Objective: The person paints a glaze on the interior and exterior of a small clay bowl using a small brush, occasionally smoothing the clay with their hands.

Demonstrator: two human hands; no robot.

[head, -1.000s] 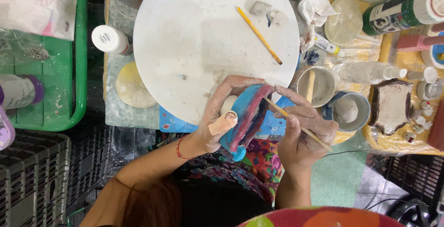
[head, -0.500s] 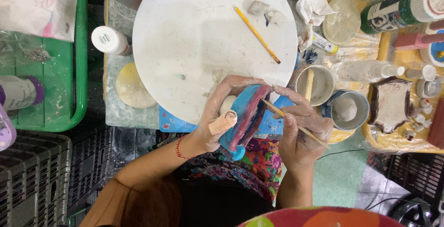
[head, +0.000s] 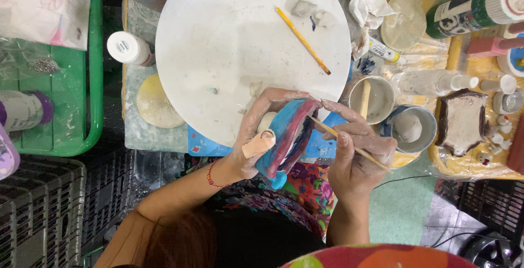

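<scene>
**Painted clay piece held at the near rim of the round board**

The left hand (head: pixel 256 137) is curled shut around a painted clay piece (head: pixel 288 140), thumb bandaged and pressed to its near side, fingers arched over the top. The piece sits at the 6 o'clock rim of the round white board (head: pixel 240 44), partly past the edge and above the person's lap. The right hand (head: pixel 355 161) is closed in a pencil grip on a thin wooden stick (head: pixel 349 145), whose tip meets the piece's rim from 3 o'clock.

Open room lies mostly on the board: its centre and 9 o'clock half are bare, with only a yellow pencil (head: pixel 303 40) and two grey clay lumps (head: pixel 312 12) toward 1 o'clock. To 3 o'clock the surface is crowded right up to the working hand: a cup with a wooden stick in it (head: pixel 372 100) is just beside the right fingers, and a blue-rimmed cup (head: pixel 409 129) stands next to that. A brown-edged ceramic tray (head: pixel 463 120) lies farther out. At 9 o'clock a white bottle (head: pixel 130 48) and a pale yellow disc (head: pixel 157 104) lie near the board's edge, with a green tray (head: pixel 82 109) beyond.

The piece is glossy, banded in turquoise, deep pink and white, with a curved, shell-like wall; a turquoise lobe hangs from its lower end. Both hands are smeared with pale clay.
</scene>
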